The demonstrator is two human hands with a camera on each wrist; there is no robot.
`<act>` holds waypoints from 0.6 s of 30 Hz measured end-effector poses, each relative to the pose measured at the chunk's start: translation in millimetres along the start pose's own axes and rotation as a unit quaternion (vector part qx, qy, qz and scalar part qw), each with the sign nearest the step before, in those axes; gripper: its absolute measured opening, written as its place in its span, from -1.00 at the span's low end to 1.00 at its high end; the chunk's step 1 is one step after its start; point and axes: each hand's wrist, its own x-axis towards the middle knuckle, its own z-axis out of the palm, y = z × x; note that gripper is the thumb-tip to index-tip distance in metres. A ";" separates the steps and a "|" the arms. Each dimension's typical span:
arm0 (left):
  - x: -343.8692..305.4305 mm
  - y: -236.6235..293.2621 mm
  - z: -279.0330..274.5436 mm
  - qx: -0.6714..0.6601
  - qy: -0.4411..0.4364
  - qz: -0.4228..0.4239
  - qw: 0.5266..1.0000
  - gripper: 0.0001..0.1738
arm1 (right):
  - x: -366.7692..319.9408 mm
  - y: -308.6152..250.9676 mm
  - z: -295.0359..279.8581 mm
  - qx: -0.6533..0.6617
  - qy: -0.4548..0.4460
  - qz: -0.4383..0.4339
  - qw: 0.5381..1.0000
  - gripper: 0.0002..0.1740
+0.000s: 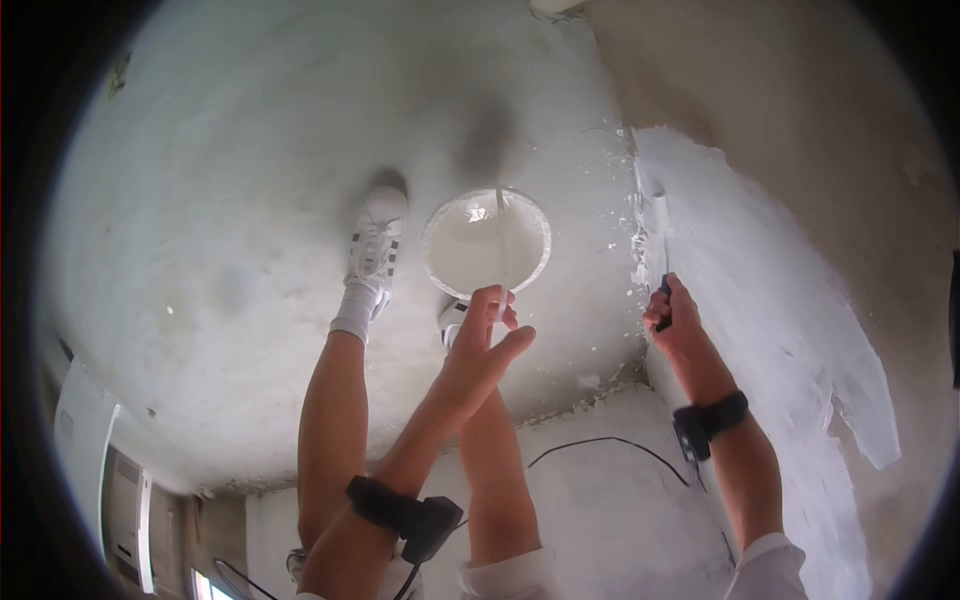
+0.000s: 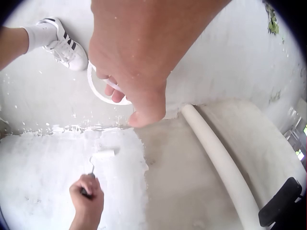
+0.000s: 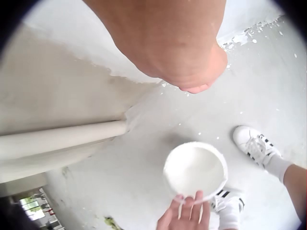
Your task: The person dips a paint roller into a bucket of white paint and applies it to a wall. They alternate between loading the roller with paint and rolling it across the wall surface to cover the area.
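Observation:
My right hand (image 1: 680,318) grips the black handle of a paint roller (image 1: 661,214), whose white sleeve lies against the freshly whitened wall strip (image 1: 760,300). The left wrist view shows the same roller (image 2: 103,154) on white paint near the wall's lower edge. With curled fingers, my left hand (image 1: 478,355) holds the pale handle (image 1: 501,235) of a round white bucket (image 1: 546,240), which contains white liquid. From the right wrist view, the left fingers (image 3: 189,203) are at the near rim of the bucket (image 3: 165,170). That view hides the roller behind my right hand (image 3: 187,62).
White sneakers (image 1: 378,235) stand beside the bucket on the grey floor. White splatters run along the floor-wall edge. A thick pale pipe (image 2: 216,158) runs up the bare wall. A black cable (image 1: 610,440) lies behind the legs.

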 end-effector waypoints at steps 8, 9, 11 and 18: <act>-3.6 -6.5 -6.0 -0.005 0.012 0.017 1.000 -0.46 | 84.6 23.9 22.8 -0.027 0.015 -0.008 0.999 -0.65; -3.0 -4.4 -4.9 -0.020 0.017 0.016 1.000 -0.46 | 69.7 24.1 6.6 -0.029 0.012 -0.022 0.999 -0.66; -0.8 -0.7 1.4 -0.030 0.016 0.010 0.999 -0.46 | 32.9 18.8 -26.6 -0.031 -0.006 -0.019 0.999 -0.64; 0.8 -1.7 13.0 -0.001 -0.007 -0.011 1.000 -0.48 | -97.5 5.6 -94.5 -0.018 0.001 0.002 1.000 -0.59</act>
